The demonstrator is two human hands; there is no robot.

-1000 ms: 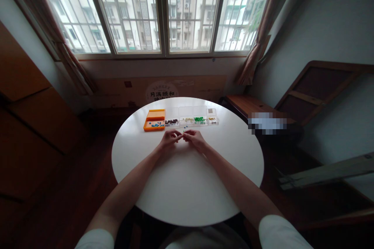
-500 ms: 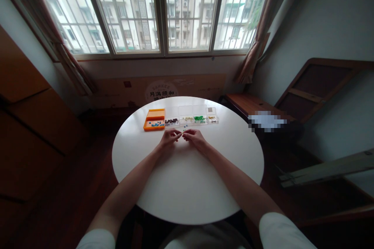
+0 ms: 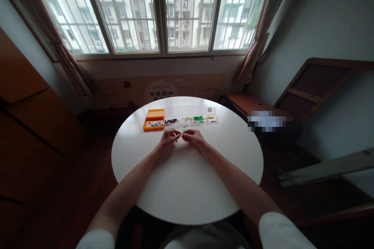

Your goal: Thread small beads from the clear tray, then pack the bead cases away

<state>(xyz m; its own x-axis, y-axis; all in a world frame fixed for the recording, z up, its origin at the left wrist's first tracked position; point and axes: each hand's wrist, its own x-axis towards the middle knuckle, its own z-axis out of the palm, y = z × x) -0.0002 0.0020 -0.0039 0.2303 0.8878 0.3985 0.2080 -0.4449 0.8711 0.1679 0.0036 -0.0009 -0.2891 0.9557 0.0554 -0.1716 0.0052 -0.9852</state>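
We judge fine fingertip work in hand: left hand and right hand nearly meet, grips too small to tell, loose pieces beyond, toward tabletop's far edge; next calls for steadiness.

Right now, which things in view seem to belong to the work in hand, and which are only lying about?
Likely in use:
left hand, right hand
orange box with blue pieces
clear boxes with dark pieces, pale pieces, green pieces, yellow pieces
loose pieces on the white table

Likely just around:
wooden bench
printed cardboard
curtains
pale plank
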